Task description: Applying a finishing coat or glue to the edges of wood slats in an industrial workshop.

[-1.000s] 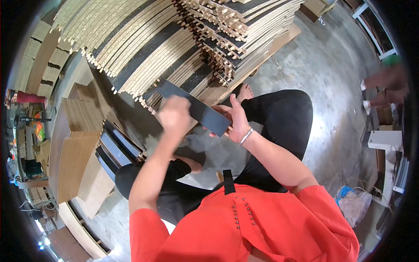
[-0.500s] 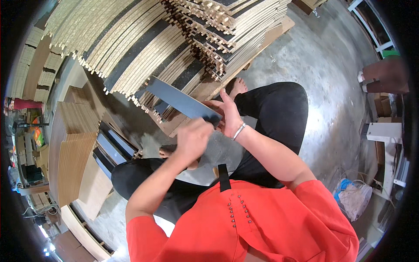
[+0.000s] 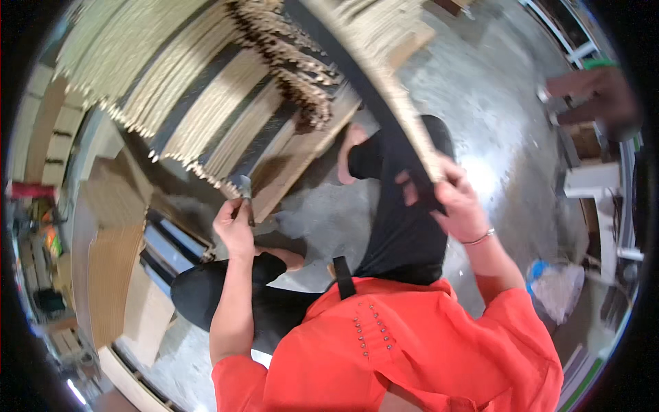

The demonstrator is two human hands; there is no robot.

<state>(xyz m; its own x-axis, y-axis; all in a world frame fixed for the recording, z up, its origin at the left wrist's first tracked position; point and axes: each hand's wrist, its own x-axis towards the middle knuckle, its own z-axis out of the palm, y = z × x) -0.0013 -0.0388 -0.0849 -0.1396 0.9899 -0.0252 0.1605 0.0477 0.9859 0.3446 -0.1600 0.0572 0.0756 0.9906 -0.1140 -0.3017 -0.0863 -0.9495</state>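
My left hand (image 3: pixel 233 226) is closed around a small scraper-like tool (image 3: pixel 245 185) with a flat metal blade pointing up, just off the near edge of the stacked boards (image 3: pixel 226 96). Over on the right, my right hand (image 3: pixel 458 200) grips the near end of a long dark board (image 3: pixel 374 93) with a pale edge. The board slants up and away to the left, above my leg, blurred by motion. Small pegs stick out along the ends of the stacked boards, some of which have dark faces.
The stack rests on a wooden base (image 3: pixel 305 161). To the left stand brown panels (image 3: pixel 106 254) and several blue-grey boards (image 3: pixel 168 240). A plastic bag (image 3: pixel 557 288) lies on the concrete floor at right. Another person's legs (image 3: pixel 587 96) show at the far right.
My hands have moved apart. The right hand has swung the board up and to the right; the left has drawn back left, and the bladed tool now shows in it.
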